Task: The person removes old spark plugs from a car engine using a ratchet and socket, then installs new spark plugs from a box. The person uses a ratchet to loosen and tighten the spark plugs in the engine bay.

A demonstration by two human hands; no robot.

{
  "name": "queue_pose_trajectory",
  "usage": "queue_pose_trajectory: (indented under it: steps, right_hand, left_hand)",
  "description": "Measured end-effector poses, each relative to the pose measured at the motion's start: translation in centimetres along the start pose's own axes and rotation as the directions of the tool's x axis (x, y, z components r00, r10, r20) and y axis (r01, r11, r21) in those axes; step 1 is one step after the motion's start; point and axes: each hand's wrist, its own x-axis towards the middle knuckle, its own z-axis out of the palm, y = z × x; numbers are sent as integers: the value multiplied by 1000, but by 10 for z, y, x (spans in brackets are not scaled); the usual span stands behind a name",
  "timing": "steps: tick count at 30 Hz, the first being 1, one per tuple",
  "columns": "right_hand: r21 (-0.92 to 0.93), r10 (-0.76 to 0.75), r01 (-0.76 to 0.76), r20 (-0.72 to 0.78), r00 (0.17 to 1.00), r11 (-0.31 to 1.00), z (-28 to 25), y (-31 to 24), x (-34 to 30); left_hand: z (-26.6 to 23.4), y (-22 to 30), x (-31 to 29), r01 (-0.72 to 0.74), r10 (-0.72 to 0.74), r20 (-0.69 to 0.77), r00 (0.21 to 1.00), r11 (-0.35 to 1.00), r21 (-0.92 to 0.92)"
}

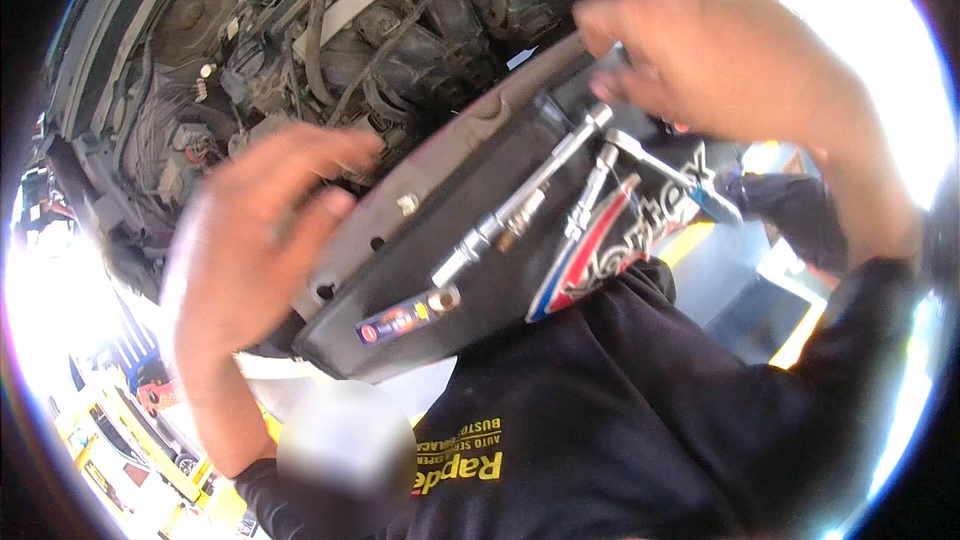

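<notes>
Chrome socket extension (537,180) lies midway along the black fender cover (450,207), small box (398,322) near its left end. The left hand (255,230), thumb and fingers apart, hovers by the engine-side edge; I cannot tell whether the blurred right hand (700,50) grips anything.

Through my remote view, I counted two grips: one left grip (250,240) and one right grip (690,60). The chrome tools came, by my tally, to one long extension bar (530,185), one shorter extension piece (592,192) and one ratchet (665,165). I logged one small metal fitting (520,218), its exact type unclear to me, and one small printed box (392,325). Further counts were one black cover (400,275), one striped emblem (585,250), one engine bay (400,40), one dark shirt (600,410) and two dark sleeves (870,310).
</notes>
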Motion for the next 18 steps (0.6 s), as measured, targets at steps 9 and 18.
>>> queue_pose_trajectory:
  steps: [9, 18]
  right_hand:
    - [394, 368, -238, -296, 881, 888, 139, -59, -121]
    - [674, 533, -237, -272, 802, 700, 135, -54, -119]
  left_hand:
    - [149, 81, -30, 245, -250, -65, 966, 966, -81]
    - [158, 65, -21, 166, -163, -137, 977, 986, 11]
